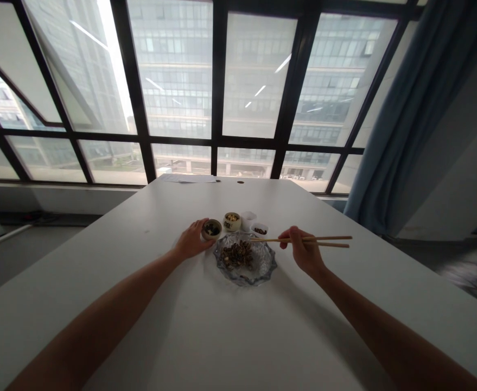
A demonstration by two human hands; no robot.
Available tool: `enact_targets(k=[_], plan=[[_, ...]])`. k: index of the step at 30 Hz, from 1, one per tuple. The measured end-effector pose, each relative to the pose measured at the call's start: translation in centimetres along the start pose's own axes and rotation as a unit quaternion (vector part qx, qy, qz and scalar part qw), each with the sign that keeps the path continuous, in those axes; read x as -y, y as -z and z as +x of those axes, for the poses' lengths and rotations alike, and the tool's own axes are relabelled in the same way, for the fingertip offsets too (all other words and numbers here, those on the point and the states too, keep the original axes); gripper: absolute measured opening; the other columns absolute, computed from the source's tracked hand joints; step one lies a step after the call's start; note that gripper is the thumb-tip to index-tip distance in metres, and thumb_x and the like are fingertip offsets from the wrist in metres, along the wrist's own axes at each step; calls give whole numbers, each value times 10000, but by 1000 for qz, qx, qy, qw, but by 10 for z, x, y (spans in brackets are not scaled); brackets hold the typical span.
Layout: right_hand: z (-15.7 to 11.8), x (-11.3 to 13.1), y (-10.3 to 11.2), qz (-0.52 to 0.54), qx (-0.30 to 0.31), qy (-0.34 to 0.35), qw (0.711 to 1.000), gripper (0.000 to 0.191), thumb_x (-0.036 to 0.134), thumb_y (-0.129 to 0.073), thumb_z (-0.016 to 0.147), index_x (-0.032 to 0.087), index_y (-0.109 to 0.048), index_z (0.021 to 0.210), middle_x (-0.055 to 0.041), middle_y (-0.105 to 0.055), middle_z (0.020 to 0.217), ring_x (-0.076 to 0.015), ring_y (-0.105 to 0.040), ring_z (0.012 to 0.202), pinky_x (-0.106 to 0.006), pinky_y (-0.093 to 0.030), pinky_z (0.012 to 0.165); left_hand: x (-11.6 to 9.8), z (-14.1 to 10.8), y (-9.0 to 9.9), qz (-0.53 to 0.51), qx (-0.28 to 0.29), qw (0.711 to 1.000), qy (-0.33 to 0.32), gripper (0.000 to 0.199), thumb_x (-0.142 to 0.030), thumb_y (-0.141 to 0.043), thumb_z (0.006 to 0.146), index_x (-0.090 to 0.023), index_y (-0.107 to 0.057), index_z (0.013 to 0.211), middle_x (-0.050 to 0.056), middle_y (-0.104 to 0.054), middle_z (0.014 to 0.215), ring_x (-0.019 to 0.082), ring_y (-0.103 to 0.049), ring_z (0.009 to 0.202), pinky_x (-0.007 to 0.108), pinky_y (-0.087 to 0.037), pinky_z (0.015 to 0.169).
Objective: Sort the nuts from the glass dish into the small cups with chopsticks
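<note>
My left hand (192,239) is wrapped round a small ceramic cup (211,237) with dark pieces in it, tilted a little towards me. In my right hand (301,250) is a pair of wooden chopsticks (330,238), their tips pointing left over the glass bowl (267,271). That bowl has a scalloped rim and holds a heap of brown, seed-like pieces (238,254), mostly on its left side. Just behind it stands a second ceramic cup (232,227) with pale yellowish pieces. Whether the chopstick tips grip a piece is too small to tell.
Two small white cups stand behind the bowl; the nearer white cup (259,229) holds dark bits, the other white cup (248,219) is behind it. Papers (187,178) and a small dark round thing (240,182) lie at the white table's (230,336) far edge, before windows. A blue curtain (401,146) hangs right.
</note>
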State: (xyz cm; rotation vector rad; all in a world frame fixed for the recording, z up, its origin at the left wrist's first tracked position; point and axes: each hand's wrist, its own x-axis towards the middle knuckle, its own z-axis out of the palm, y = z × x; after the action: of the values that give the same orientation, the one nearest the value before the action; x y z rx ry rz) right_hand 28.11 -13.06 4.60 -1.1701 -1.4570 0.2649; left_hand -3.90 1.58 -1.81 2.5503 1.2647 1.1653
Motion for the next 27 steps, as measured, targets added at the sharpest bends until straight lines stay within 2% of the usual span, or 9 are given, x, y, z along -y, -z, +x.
enact_targets(k=[5,9,12,16,23,27], plan=[[-5,16,0,-4,162,-8,987,600,701,-543,902,186,-651,614,-37,-612,508,-148,-543,468,-260,-396,451,1,0,-2,-2,-3,1000,5,680,-433,-734,759,-204,-514,1360,134,-644,1306,328,-627,1212,494,-533,1040],[-11,18,-6,-21,196,12,980,563,638,-553,926,185,-639,604,-35,-617,509,-132,-517,451,-247,-366,436,2,0,-3,0,1,1000,4,681,-446,-725,770,-195,-507,1365,139,-638,1313,328,-622,1220,493,-526,1047],[-17,17,-17,-50,184,61,980,514,599,-563,936,193,-670,641,-39,-652,559,-143,-552,494,-262,-415,491,3,0,-3,3,4,1000,0,685,-450,-714,781,-180,-495,1372,152,-627,1330,333,-611,1237,499,-512,1064],[-24,12,-27,-84,127,111,982,485,596,-557,943,203,-704,699,-52,-700,629,-168,-611,558,-289,-469,568,4,0,-2,5,5,1000,0,686,-466,-711,788,-191,-489,1377,146,-625,1336,329,-610,1240,499,-514,1061],[-26,-5,-22,-37,59,51,996,515,596,-498,980,205,-683,701,-65,-730,633,-177,-647,540,-282,-490,542,1,0,-2,-2,-1,1000,7,693,-464,-729,769,-196,-503,1367,140,-632,1331,327,-615,1232,495,-516,1061],[-26,-9,-24,-27,59,41,997,513,601,-503,975,204,-684,705,-65,-732,635,-184,-656,550,-285,-493,539,-1,0,-1,-3,0,1000,8,686,-463,-731,766,-201,-510,1360,136,-640,1316,325,-619,1225,490,-522,1054]])
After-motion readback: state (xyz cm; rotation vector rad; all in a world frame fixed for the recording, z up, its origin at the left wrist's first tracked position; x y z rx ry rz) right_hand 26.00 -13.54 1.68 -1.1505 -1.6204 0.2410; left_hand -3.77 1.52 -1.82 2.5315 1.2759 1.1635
